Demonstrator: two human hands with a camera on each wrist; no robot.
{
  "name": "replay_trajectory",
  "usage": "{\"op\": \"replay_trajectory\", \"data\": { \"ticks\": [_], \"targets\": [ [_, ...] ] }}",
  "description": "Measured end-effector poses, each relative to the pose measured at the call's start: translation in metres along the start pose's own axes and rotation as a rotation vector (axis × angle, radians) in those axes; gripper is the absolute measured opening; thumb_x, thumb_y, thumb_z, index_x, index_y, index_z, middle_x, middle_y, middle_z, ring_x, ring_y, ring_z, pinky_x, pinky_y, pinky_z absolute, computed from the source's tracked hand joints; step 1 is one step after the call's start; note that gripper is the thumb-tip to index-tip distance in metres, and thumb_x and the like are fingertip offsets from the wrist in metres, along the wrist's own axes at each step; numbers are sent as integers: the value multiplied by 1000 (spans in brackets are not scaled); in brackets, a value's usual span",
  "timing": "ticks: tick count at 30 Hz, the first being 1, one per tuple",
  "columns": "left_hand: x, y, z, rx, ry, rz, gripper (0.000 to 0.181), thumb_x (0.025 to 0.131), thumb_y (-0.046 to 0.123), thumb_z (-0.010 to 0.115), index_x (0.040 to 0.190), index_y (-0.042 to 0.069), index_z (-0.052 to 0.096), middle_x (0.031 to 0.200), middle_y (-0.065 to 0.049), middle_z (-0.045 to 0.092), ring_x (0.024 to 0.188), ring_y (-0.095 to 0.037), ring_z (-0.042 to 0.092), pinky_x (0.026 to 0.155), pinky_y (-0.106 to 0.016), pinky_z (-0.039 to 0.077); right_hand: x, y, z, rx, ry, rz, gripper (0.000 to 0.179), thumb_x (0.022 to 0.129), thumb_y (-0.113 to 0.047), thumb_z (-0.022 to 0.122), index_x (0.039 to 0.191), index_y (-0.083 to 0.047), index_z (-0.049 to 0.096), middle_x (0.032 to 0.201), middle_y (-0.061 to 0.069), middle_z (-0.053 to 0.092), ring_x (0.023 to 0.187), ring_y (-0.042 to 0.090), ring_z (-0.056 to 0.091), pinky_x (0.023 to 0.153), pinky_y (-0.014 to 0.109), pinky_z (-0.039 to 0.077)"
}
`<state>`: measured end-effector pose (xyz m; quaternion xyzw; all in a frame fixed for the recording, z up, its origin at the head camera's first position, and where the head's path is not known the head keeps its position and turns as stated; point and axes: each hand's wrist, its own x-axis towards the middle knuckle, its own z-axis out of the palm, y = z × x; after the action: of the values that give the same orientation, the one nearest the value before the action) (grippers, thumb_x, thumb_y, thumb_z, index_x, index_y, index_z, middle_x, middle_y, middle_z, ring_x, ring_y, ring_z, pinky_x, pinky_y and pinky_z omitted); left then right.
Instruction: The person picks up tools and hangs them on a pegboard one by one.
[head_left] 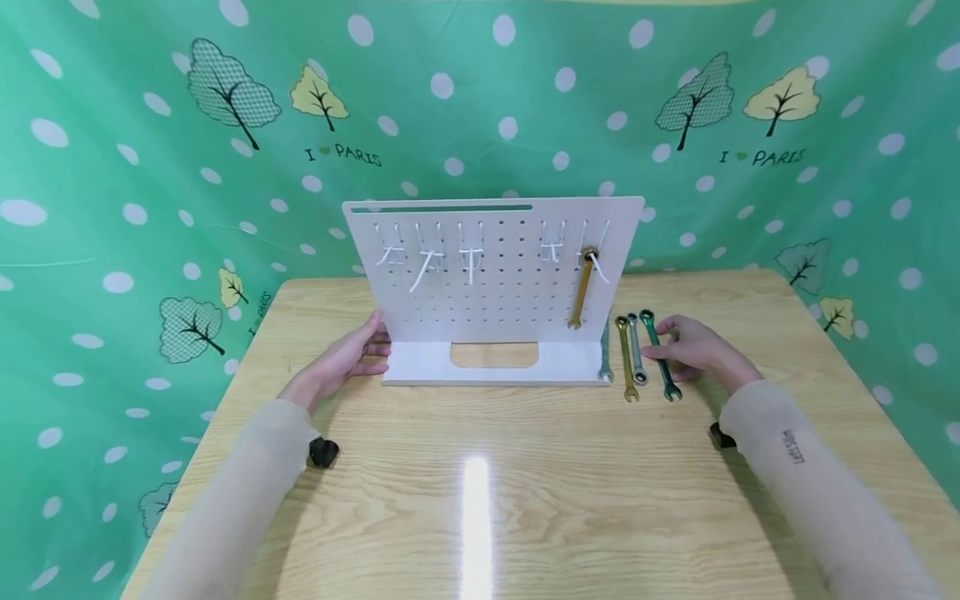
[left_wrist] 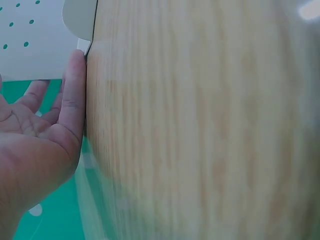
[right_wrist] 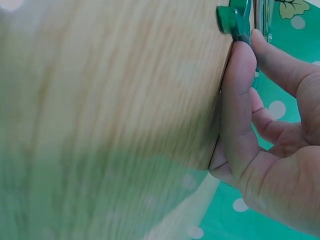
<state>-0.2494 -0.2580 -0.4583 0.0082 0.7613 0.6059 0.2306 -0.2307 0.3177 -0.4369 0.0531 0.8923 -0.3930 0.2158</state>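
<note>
A white pegboard stand (head_left: 495,292) stands upright on the table. My left hand (head_left: 348,354) rests at its left edge, fingers extended; in the left wrist view a fingertip touches the corner of the base (left_wrist: 84,46). On the right, my right hand (head_left: 688,346) pinches a green combination wrench (head_left: 660,354) lying on the table, the thumb crossing over its shaft. The right wrist view shows the wrench's green end (right_wrist: 232,20) right at the fingertips. A gold wrench (head_left: 624,350) and a silver wrench (head_left: 636,346) lie just left of it.
Several white hooks (head_left: 471,254) are fixed on the board. A bronze-coloured wrench (head_left: 582,292) hangs from the rightmost one. Another greenish wrench (head_left: 606,358) lies against the base's right end. The wooden table (head_left: 480,442) ends at a green dotted cloth (head_left: 480,100) behind.
</note>
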Motion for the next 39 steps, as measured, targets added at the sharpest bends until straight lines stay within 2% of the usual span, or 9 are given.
{"op": "replay_trajectory", "data": {
  "ticks": [7,15,26,33,36,39],
  "targets": [
    [1,-1,2,-11,9,-12,94,97,74,33,153,-2,31,147,-20,36,125,-29,42,97,-33,57,0,-1,-2,18,-20,-7,69,99,-24,70,143,12,31,119,24,35,72,18,50,62,35,63],
    [4,0,2,-2,-3,2,93,98,74,33,151,-3,33,145,-21,38,124,-29,43,95,-33,58,-3,1,-3,59,-26,24,61,100,-23,68,138,11,33,111,18,35,78,18,48,62,34,62],
    [1,-2,-1,-19,-17,5,93,98,73,32,152,-3,32,147,-22,35,128,-32,40,97,-34,57,-1,0,1,76,-30,17,52,102,-22,65,132,7,34,103,14,37,68,15,48,58,30,59],
    [2,-3,-1,-29,-20,13,92,99,73,32,151,-3,32,148,-22,35,129,-32,40,97,-34,57,-1,1,-3,38,3,-4,39,105,-18,57,126,9,39,100,14,44,71,17,52,58,30,57],
    [2,-3,-1,-32,-21,14,92,99,73,32,151,-2,33,147,-22,36,127,-31,41,97,-34,57,-1,4,-7,101,20,10,39,106,-17,55,129,10,39,97,13,55,71,18,59,59,32,58],
    [2,-3,-1,-32,-20,16,91,99,73,32,151,-2,35,147,-21,36,125,-30,41,97,-34,57,1,8,-10,234,4,36,45,107,-15,53,139,10,33,94,12,59,71,18,63,61,34,59]
  ]
}}
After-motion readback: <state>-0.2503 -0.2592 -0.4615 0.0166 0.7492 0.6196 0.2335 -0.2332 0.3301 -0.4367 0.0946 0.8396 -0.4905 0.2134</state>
